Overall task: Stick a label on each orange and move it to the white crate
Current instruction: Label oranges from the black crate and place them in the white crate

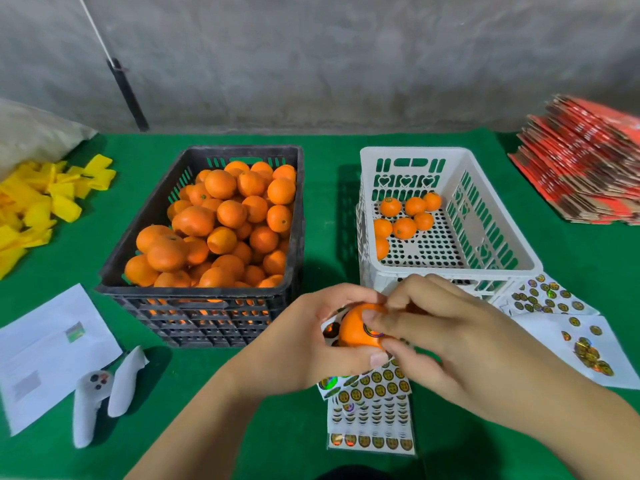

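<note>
My left hand (311,337) grips an orange (355,329) just in front of the white crate (491,209). My right hand (433,327) has its thumb and fingertips on a round label (371,331) on the orange's side. Beneath my hands lie label sheets (372,410). The white crate holds several labelled oranges (403,227) in its far left part. The black crate (145,223) on the left is piled high with oranges (221,230).
More label sheets (568,323) lie to the right of the white crate. A stack of red cardboard (585,161) sits far right. Yellow strips (38,206), a white paper (52,344) and two white controllers (100,393) lie on the green table's left side.
</note>
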Demonstrator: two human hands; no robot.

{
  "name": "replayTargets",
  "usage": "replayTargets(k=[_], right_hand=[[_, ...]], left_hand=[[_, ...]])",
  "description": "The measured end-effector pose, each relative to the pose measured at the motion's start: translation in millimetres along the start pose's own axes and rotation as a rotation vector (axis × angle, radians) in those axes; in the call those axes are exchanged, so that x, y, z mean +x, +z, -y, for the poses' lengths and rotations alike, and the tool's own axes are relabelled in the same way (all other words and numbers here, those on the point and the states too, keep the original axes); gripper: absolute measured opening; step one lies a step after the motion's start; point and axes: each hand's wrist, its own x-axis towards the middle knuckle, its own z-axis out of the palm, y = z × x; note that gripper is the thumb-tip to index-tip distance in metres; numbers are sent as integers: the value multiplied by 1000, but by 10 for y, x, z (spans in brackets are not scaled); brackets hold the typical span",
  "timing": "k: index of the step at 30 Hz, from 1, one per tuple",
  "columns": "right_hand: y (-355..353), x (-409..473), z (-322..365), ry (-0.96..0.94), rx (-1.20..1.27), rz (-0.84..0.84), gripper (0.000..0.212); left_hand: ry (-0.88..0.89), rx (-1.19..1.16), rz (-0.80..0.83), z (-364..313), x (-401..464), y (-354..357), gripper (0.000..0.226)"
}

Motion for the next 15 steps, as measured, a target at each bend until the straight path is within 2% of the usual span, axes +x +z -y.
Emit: replayTargets(k=[4, 7, 10, 12, 15], right_hand=[[112, -36, -1, 14, -119, 74, 57], [262, 12, -10, 77, -19, 15, 66], [326, 48, -76, 129, 212, -130, 67], [308, 99, -173, 231, 316, -288, 69], [275, 238, -443, 377, 279, -471, 69]], left_hand=[[-86, -255, 4, 114, -21, 32, 55], [-72, -364, 39, 133, -26, 66, 56], [-113, -525, 3, 193, -17, 10, 66], [-140, -627, -52, 251, -6, -78, 54], [-206, -578, -186, 394, 10, -209, 45]])
